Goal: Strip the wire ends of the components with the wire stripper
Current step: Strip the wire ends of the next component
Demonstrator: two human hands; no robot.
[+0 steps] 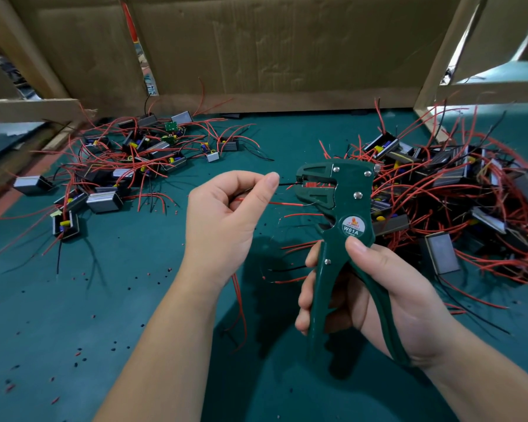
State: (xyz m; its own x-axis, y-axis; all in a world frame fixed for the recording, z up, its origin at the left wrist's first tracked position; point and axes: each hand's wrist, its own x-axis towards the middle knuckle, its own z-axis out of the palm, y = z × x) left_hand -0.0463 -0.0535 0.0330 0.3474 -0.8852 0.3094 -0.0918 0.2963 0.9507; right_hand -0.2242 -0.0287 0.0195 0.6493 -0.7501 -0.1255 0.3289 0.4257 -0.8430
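Note:
My right hand (375,287) grips the handles of a green wire stripper (339,226), held upright above the green table. Its jaws point left. My left hand (229,214) pinches a thin black wire (287,184) between thumb and forefinger, and the wire's end sits in the stripper's jaws. A red wire (282,204) also runs from my left hand toward the lower jaw. More red wires hang below my left wrist. The component these wires belong to is hidden.
One pile of small boxed components with red and black wires (125,166) lies at the left rear, a larger pile (457,202) at the right. Cardboard walls (256,47) close the back. Bits of stripped insulation (83,354) dot the green mat.

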